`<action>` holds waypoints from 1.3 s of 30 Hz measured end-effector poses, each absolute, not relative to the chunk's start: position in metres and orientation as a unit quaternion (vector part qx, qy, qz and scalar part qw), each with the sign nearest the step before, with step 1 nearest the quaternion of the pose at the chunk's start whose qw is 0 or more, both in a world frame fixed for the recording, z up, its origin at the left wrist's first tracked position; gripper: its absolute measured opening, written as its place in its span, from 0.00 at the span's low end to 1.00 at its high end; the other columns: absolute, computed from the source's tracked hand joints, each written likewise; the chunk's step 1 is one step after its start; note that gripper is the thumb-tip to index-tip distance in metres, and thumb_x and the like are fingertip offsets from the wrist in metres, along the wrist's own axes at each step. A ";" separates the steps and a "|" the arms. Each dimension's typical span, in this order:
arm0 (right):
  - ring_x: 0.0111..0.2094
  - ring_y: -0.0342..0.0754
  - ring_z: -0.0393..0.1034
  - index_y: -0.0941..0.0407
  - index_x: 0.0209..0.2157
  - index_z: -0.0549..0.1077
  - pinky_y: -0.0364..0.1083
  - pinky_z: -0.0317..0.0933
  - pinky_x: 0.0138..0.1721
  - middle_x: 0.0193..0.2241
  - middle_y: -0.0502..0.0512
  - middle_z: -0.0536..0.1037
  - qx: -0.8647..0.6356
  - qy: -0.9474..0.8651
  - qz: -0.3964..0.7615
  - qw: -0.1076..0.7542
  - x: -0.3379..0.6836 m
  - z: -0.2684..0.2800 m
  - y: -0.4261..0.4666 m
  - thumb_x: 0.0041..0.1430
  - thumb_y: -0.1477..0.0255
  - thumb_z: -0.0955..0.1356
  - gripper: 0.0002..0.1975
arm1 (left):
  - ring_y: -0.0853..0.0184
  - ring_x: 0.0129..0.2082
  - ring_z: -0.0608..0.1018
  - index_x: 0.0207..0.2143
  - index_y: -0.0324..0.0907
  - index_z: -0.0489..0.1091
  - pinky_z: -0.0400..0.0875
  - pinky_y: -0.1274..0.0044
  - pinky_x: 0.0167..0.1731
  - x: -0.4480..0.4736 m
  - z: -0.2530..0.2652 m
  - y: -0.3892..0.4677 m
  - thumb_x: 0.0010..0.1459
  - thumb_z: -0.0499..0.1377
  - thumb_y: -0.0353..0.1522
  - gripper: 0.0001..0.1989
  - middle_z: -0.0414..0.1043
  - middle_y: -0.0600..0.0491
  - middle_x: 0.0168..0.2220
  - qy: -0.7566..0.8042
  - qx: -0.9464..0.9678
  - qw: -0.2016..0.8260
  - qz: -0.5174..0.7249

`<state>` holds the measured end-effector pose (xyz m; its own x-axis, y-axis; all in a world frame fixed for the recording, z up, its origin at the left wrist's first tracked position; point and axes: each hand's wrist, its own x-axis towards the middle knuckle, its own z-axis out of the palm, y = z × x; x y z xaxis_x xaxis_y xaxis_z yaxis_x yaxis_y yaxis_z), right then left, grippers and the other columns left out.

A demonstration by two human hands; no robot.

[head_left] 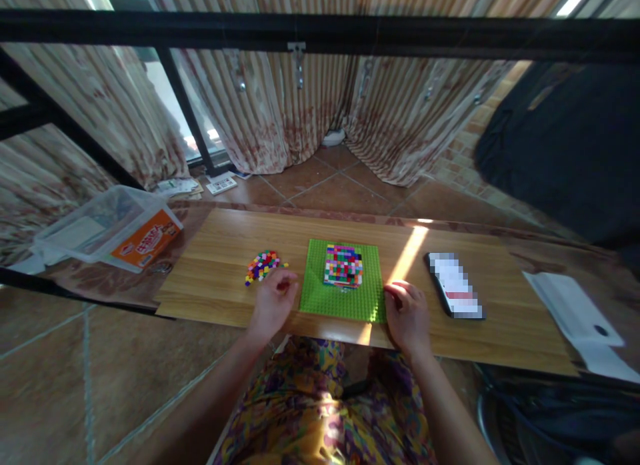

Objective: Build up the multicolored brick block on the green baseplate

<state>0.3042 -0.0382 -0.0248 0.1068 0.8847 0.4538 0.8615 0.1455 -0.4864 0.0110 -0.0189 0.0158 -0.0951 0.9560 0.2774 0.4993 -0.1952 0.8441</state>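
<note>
A green studded baseplate [315, 298] lies on the wooden board in front of me. On it stands a blocky build of small multicoloured bricks [343, 266]. To its left is a loose pile of small coloured toy bricks [263, 265]. My left hand [275, 298] rests between the pile and the baseplate, its fingers curled closed; whether a small brick is inside is hidden. At the baseplate's right edge, my right hand [407, 311] lies with bent, closed fingers, and nothing shows in them. I cannot tell if its fingertips touch the plate.
A phone [455, 285] lies on the wooden board [210, 278], right of my right hand. A clear plastic bin [115, 225] with an orange label stands at the left. Beyond the right end is a white object [575, 311]. A dark metal bar [350, 35] crosses before the curtains.
</note>
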 end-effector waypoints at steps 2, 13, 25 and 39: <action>0.44 0.52 0.67 0.55 0.36 0.75 0.53 0.60 0.47 0.40 0.57 0.76 -0.656 -0.667 0.016 0.352 0.304 -0.025 -0.039 0.61 0.68 0.62 0.11 | 0.69 0.32 0.74 0.32 0.42 0.70 0.70 0.76 0.34 -0.007 0.016 -0.023 0.52 0.57 0.27 0.05 0.71 0.53 0.34 0.601 0.638 0.205 0.436; 0.44 0.53 0.67 0.55 0.36 0.75 0.54 0.61 0.47 0.41 0.58 0.76 -0.651 -0.676 -0.001 0.345 0.307 -0.027 -0.038 0.59 0.68 0.62 0.11 | 0.64 0.36 0.75 0.35 0.44 0.71 0.71 0.73 0.38 -0.031 0.012 -0.028 0.53 0.57 0.27 0.07 0.71 0.51 0.36 0.653 0.684 0.101 0.309; 0.44 0.52 0.67 0.55 0.36 0.75 0.54 0.60 0.47 0.41 0.58 0.76 -0.654 -0.672 0.012 0.348 0.305 -0.025 -0.039 0.60 0.68 0.62 0.10 | 0.65 0.30 0.75 0.34 0.44 0.70 0.68 0.74 0.32 -0.018 0.022 -0.024 0.57 0.56 0.30 0.04 0.72 0.52 0.31 0.659 0.688 0.102 0.286; 0.44 0.52 0.66 0.55 0.36 0.75 0.53 0.61 0.47 0.40 0.57 0.76 -0.656 -0.672 0.011 0.343 0.305 -0.026 -0.037 0.61 0.69 0.62 0.10 | 0.69 0.38 0.75 0.34 0.43 0.72 0.69 0.76 0.39 0.068 0.056 -0.006 0.60 0.54 0.27 0.07 0.74 0.53 0.35 0.469 0.766 0.171 0.406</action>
